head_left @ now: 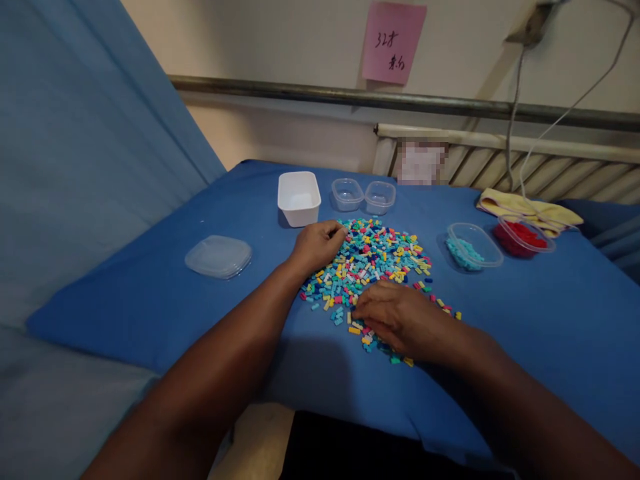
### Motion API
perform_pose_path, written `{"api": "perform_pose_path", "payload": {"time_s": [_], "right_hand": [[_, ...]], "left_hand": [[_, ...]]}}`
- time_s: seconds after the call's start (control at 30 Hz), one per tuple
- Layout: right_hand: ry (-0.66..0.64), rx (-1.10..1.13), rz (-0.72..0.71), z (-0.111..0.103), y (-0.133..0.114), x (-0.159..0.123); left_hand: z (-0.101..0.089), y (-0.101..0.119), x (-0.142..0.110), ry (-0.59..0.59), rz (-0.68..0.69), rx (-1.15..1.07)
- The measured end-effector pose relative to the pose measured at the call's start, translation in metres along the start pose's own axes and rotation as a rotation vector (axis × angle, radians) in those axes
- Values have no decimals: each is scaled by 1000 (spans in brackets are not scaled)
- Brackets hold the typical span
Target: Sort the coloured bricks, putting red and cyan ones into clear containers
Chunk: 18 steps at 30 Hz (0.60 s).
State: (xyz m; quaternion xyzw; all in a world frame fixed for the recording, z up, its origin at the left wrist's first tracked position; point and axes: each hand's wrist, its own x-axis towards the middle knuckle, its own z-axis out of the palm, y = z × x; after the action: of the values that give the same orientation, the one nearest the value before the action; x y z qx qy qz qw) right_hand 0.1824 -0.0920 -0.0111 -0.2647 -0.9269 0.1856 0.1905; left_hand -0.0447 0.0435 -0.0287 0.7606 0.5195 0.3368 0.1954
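Observation:
A spread heap of small plastic building bricks [383, 257] in blue, teal, yellow, pink and white lies mid-table. My left hand [320, 245] rests at the heap's left edge, fingers curled in and closed; whatever is in them is hidden. Over the near side of the heap, my right hand [393, 317] is bent palm down with its fingers together, tips among the bricks. What those fingertips grip, if anything, cannot be made out. Loose bricks [355, 330] lie around the right fingertips.
Behind the heap stand a white tub [299, 200] and two clear containers [347, 195]. To the right are a container of light-blue bricks [465, 253], one of red bricks [523, 237] and a yellow cloth [530, 207]. Stacked clear lids [219, 257] lie left. A cable [515, 107] hangs at the wall.

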Motion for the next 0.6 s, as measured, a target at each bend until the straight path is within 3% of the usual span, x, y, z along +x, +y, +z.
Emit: {"api": "perform_pose_path", "payload": {"time_s": [0.37, 0.53, 0.6], "right_hand": [[22, 38, 153, 4, -4, 0], [17, -10, 119, 10, -7, 5], [21, -36, 109, 11, -8, 6]], "left_hand": [[-3, 5, -1, -8, 26, 30], [-21, 15, -1, -35, 105, 154], [-32, 16, -1, -119, 109, 132]]}}
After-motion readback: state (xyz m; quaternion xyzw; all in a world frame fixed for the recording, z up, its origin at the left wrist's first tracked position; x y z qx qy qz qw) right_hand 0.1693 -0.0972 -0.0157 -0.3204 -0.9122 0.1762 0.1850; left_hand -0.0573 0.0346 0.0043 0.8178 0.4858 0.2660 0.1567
